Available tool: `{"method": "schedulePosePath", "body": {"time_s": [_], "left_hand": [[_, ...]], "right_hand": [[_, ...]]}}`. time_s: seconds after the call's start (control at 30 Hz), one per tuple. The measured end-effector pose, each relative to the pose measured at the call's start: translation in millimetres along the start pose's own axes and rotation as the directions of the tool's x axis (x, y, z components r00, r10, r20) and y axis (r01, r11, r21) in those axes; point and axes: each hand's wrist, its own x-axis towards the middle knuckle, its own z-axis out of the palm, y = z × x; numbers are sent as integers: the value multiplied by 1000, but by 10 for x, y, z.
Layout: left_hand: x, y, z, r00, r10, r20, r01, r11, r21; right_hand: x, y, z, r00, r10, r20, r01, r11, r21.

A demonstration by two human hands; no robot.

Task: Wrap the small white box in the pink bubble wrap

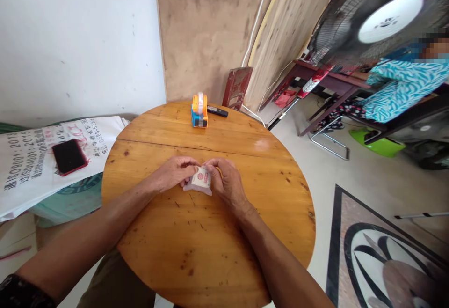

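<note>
Both my hands meet over the middle of a round wooden table (210, 247). My left hand (174, 171) and my right hand (226, 180) each pinch the top edge of a small white packet (199, 180) with a red round mark. The packet lies against the tabletop between them. Fingers of both hands are curled closed on it.
An orange and blue tape dispenser (199, 110) and a dark remote (217, 111) sit at the table's far edge. A red-cased phone (69, 156) lies on a printed white sack (31, 167) at the left. At the right are a standing fan (382, 18), a dark bench, and a seated person (403, 83).
</note>
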Motion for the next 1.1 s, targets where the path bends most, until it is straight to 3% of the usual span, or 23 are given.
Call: {"method": "schedulePosePath", "body": {"time_s": [0.13,0.4,0.73,1.1], "left_hand": [[3,-8,-2,1000,-1,-1,1,1000,10],[12,-11,-2,1000,-4,3,4,1000,6],[62,-74,-11,1000,2,10,-2,1000,-3],[42,-66,-11,1000,11,18,-10,999,-32]], "right_hand": [[16,16,13,1000,4,2,-4,1000,-9],[-31,-7,-23,992,-116,58,118,992,-34],[-64,-54,-42,973,-230,24,231,965,-122],[-95,-55,-92,975,-221,6,221,972,-80]]}}
